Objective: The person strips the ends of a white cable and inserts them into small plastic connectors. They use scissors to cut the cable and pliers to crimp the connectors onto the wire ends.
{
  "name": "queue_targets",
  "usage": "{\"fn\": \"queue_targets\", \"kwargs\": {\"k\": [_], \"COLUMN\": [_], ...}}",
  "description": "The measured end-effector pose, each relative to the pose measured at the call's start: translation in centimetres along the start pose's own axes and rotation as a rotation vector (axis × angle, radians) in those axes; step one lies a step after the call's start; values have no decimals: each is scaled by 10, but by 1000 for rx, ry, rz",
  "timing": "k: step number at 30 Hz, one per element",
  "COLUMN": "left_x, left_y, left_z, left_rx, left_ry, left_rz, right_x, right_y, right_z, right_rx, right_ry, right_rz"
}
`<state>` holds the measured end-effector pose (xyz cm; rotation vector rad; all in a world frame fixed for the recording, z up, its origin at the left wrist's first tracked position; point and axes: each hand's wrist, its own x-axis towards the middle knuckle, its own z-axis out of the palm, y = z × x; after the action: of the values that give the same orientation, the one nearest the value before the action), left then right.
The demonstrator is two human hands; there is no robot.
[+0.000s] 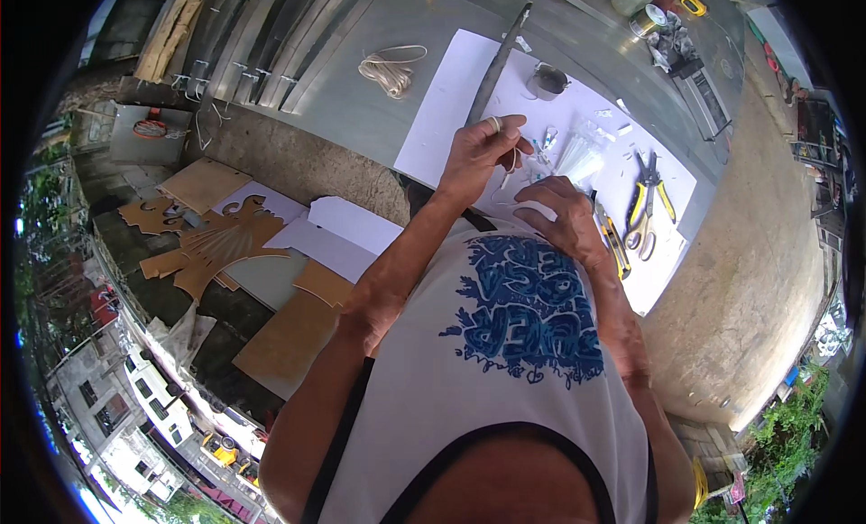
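My left hand (pixel 483 156) is closed in a pinch over the near side of a white sheet (pixel 442 127). A thin white strand (pixel 511 168) hangs from its fingers, and a pale loop shows at the index finger. To the right, my right hand (pixel 566 216) is curled low in front of my shirt; what its fingers hold, if anything, I cannot make out. Just beyond it lies a clear bag of thin white strips (pixel 582 156). Small white and blue bits (pixel 547 141) are scattered by the fingertips.
Yellow-black pliers (pixel 651 186), scissors (pixel 641 240) and a yellow-black utility knife (pixel 614 246) lie right of my right hand. Further back are a grey tape roll (pixel 547 81), a long dark strip (pixel 498 68) and a coil of white cord (pixel 390 71). Cut brown boards (pixel 225 244) lie low at left.
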<state>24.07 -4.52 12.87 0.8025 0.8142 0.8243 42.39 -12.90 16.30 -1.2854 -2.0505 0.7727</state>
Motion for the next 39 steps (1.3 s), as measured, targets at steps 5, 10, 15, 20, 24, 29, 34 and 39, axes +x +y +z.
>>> {"fn": "queue_targets", "kwargs": {"k": [5, 10, 15, 20, 24, 29, 34, 39], "left_x": [-2, -2, -6, -6, -9, -7, -4, -11], "left_y": [20, 25, 30, 27, 17, 14, 4, 4], "left_z": [11, 13, 19, 17, 16, 22, 23, 30], "left_rx": [260, 482, 617, 688, 513, 340, 356, 410], "left_ry": [-198, -434, -497, -499, -429, -259, -226, -233], "left_rz": [2, -27, -35, -28, 6, -6, 67, 119], "right_x": [9, 29, 32, 20, 16, 13, 7, 5], "right_y": [7, 4, 10, 21, 16, 13, 14, 12], "right_z": [-16, -31, -29, -29, -29, -27, -18, -16], "right_rx": [233, 328, 385, 483, 474, 286, 559, 615], "right_ry": [327, 299, 172, 114, 209, 297, 411, 465], "right_rz": [370, 278, 267, 335, 353, 280, 404, 518]}}
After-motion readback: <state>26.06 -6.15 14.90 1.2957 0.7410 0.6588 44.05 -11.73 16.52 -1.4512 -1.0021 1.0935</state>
